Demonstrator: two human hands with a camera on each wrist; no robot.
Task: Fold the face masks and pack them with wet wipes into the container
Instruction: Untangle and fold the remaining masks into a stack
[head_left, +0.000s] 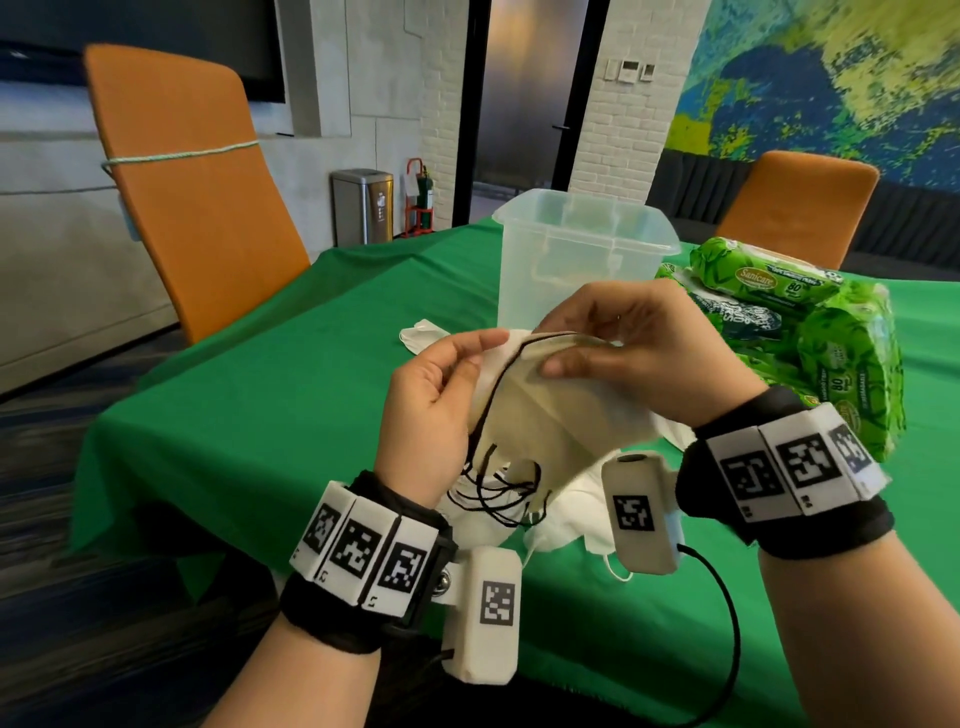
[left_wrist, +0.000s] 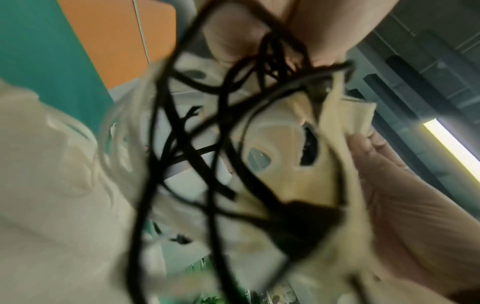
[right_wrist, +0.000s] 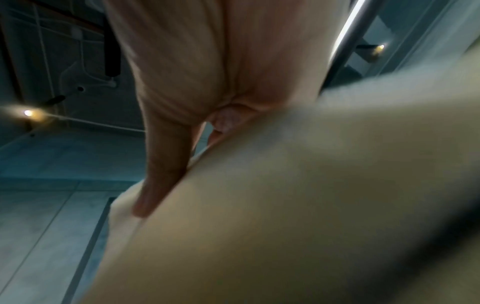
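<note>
Above the near edge of the green table (head_left: 270, 395), both hands held one cream face mask (head_left: 558, 410) in the air. Right hand (head_left: 639, 353) pinched the mask's top edge, thumb in front and fingers curled behind. Left hand (head_left: 431, 415), at 9 o'clock of the mask, curled round its side, with the black ear loops (head_left: 498, 488) running past its palm and hanging tangled at 6 o'clock. Left wrist view showed the same loops crossing the cream fabric, blurred.

Step looked like the fold itself: mask seemed doubled along its centre crease, edges being lined up. Next move probably needed the loops gathered in, or they would snag, then a drop into the clear container (head_left: 582, 260), standing open at 12 o'clock. Whether it held anything I couldn't tell.

Mask was soft, thin and creased. More white masks (head_left: 587, 514) lay on the table under the hands, another white mask (head_left: 423, 335) at 10 o'clock. Green wet wipes packs (head_left: 779, 306) sat piled at 2 o'clock, just beside the container.
</note>
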